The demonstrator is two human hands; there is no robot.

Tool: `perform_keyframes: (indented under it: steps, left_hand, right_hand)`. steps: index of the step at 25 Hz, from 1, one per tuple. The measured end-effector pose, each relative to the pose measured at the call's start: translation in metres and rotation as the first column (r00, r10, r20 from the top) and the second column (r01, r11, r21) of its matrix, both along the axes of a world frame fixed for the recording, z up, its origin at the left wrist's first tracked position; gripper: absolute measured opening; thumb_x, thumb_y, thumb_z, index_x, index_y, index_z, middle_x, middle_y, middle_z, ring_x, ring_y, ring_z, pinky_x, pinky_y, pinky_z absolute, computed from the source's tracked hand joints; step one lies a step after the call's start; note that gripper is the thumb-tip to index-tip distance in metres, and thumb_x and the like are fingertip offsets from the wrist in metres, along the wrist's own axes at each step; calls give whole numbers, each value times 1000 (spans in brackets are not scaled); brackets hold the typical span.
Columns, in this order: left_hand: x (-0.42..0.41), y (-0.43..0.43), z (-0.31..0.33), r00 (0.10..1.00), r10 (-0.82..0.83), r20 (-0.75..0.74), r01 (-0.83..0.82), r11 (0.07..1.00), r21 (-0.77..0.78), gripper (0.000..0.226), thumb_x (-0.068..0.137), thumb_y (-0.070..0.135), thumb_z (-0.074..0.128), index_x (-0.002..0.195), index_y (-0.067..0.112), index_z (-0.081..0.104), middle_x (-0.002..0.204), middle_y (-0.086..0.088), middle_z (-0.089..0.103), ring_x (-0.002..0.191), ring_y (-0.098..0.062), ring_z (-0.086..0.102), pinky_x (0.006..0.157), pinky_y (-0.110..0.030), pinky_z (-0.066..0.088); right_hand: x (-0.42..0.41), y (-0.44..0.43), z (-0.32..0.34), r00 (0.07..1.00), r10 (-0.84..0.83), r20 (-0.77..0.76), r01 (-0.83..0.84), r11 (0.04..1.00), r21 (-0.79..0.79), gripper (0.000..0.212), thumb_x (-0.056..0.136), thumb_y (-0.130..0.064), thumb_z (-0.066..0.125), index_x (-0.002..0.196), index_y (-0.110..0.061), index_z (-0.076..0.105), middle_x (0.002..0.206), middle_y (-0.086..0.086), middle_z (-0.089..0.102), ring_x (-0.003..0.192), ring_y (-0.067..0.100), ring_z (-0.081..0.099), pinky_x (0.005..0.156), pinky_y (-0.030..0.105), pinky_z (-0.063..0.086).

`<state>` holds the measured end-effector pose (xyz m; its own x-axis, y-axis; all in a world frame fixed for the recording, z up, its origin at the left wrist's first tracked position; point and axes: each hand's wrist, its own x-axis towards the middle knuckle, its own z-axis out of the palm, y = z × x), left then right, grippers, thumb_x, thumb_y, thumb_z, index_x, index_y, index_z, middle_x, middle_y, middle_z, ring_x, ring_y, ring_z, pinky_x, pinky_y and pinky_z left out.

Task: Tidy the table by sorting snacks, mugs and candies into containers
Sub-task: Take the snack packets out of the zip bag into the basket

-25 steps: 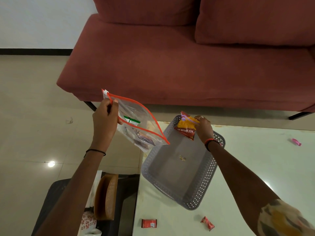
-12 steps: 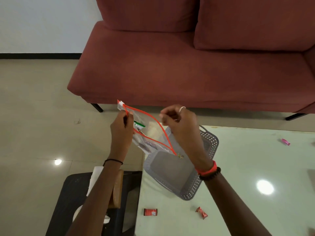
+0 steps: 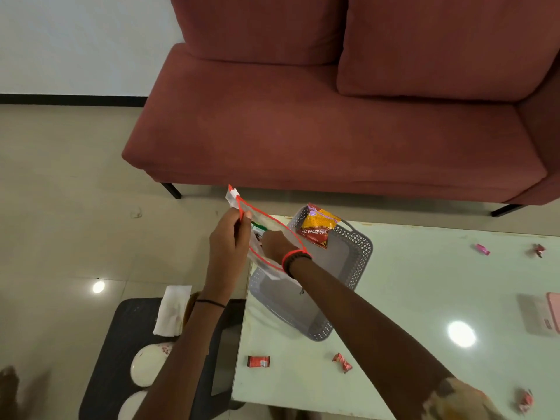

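My left hand (image 3: 228,237) pinches the near lip of the pouch (image 3: 266,234) just under its zip slider, fingers closed on the red-edged rim, and I hold it up off the table's left edge so the mouth gapes toward me. My right hand (image 3: 274,245) is plunged through that mouth up to the wristband; the fingers are inside behind cloudy plastic, so I cannot tell whether they are spread or closed on anything. I judge it is reaching for the small packets that show faintly through the wall, a green one among them. The basket (image 3: 359,253) sits at the table's far-left corner, right under the pouch, which I take to be the reason for holding the pouch there: anything lifted out has a short drop. 1 snack bag (image 3: 316,227) already leans against the basket's far rim, half propped on the wall, not lying flat. The candies are scattered on the table (image 3: 394,298): 2 near the front edge (image 3: 258,361) (image 3: 342,361), 2 far right (image 3: 482,249) (image 3: 538,249), 1 at the near right corner (image 3: 525,400). None is in a container yet, so most of the sorting looks undone.
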<state>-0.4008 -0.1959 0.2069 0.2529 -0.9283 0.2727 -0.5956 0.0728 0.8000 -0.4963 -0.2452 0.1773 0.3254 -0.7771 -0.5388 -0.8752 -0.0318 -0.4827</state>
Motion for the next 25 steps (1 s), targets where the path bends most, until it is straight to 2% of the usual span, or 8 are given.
perform_keyframes:
  steps: [2, 4, 6, 11, 14, 17, 20, 25]
  left_hand:
    - [-3, 9, -4, 1000, -15, 12, 15, 1000, 2, 25, 96, 15, 47, 73, 17, 41, 58, 11, 37, 56, 0, 43, 51, -7, 35]
    - [-4, 17, -10, 1000, -19, 11, 19, 1000, 8, 23, 96, 13, 48, 74, 16, 42, 58, 12, 37, 57, 1, 46, 51, -6, 36]
    - [-3, 24, -16, 1000, -7, 1, 7, 1000, 10, 23, 95, 11, 49, 74, 16, 43, 58, 14, 38, 56, 3, 47, 51, -4, 36]
    - [-4, 33, -19, 1000, 11, -14, -11, 999, 30, 20, 95, 13, 50, 77, 17, 44, 59, 16, 39, 58, 4, 50, 51, -4, 38]
    - [-7, 36, -17, 1000, 24, -12, -24, 999, 38, 18, 95, 14, 50, 79, 18, 45, 60, 17, 41, 57, 0, 52, 52, -3, 40]
    - [-13, 36, -15, 999, 46, -13, -46, 998, 51, 17, 95, 14, 51, 78, 16, 47, 59, 17, 42, 48, -7, 45, 52, -2, 40]
    - [-21, 34, -13, 998, 56, -19, -55, 997, 63, 18, 95, 13, 51, 78, 14, 46, 59, 17, 41, 50, -5, 43, 52, -1, 39]
    - [-21, 26, -11, 996, 91, -24, -88, 990, 112, 22, 97, 13, 47, 75, 10, 44, 58, 11, 40, 53, -4, 40, 53, -4, 38]
  right_hand:
    - [0, 4, -16, 1000, 10, -22, -10, 1000, 0, 34, 101, -12, 34, 109, 5, 63, 111, 19, 67, 93, 29, 60, 80, 31, 45]
    - [1, 12, -25, 999, -18, -27, 19, 999, 40, 35, 102, -14, 34, 115, 3, 61, 118, 19, 65, 98, 26, 60, 94, 33, 45]
    - [1, 17, -31, 999, -20, -45, 23, 997, 77, 35, 102, -14, 33, 116, 4, 60, 118, 19, 65, 95, 25, 58, 97, 33, 44]
    - [-2, 27, -33, 995, -23, -98, 45, 973, 226, 40, 102, -14, 28, 131, 5, 49, 127, 20, 58, 122, 30, 54, 104, 33, 39]
    - [-6, 30, -29, 993, 4, -121, 25, 972, 235, 40, 103, -16, 28, 131, 4, 48, 132, 19, 55, 109, 26, 54, 102, 31, 39]
    - [-11, 31, -24, 992, -2, -130, 25, 985, 171, 38, 102, -14, 30, 127, 5, 51, 129, 20, 58, 93, 21, 48, 100, 31, 42]
    - [-15, 31, -11, 992, 49, -115, -38, 994, 101, 36, 101, -14, 33, 119, 7, 57, 123, 22, 61, 109, 31, 58, 98, 33, 43]
    - [-25, 37, 37, 994, 103, -21, -105, 963, -250, 26, 92, -10, 47, 102, 8, 63, 104, 26, 66, 99, 39, 62, 82, 40, 48]
